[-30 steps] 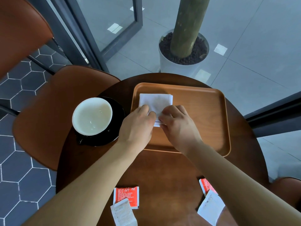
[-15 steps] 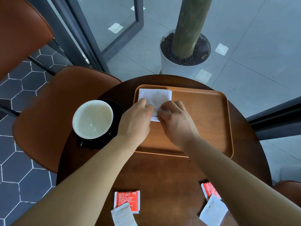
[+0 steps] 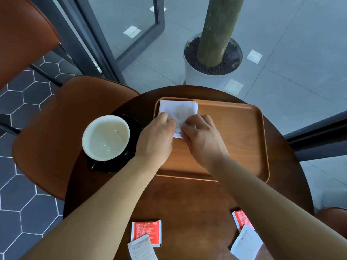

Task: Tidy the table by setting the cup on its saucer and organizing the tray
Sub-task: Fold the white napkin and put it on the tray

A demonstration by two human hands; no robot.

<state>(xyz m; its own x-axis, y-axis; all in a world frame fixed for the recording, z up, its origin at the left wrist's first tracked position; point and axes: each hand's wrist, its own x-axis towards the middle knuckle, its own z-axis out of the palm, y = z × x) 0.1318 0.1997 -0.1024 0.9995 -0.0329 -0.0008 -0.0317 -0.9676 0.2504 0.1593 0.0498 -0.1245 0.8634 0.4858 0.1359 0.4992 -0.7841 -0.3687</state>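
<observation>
Left of the tray point(image 3: 234, 139), the cup point(image 3: 106, 136) sits on its saucer point(image 3: 136, 126). At the tray's far-left corner our left hand point(image 3: 155, 136) and right hand point(image 3: 202, 136) pinch the near edge of the napkin point(image 3: 178, 109) lying there; we judge it limp, light, best gripped at corners.

The left hand point(image 3: 155, 139) and right hand point(image 3: 203, 140) are both showing bare, their backs facing the camera. Behind each wrist, the left forearm point(image 3: 105, 209) and right forearm point(image 3: 272, 199) are running bare too, uncovered all the way back to the picture's lower edge. Each forearm is narrowing toward its wrist and broadening away from it. Knuckles are showing as low, rounded ridges at the front of each hand's back. The fingers point(image 3: 204, 119) are appearing short, foreshortened from above, and their nails are lying out of view.
</observation>
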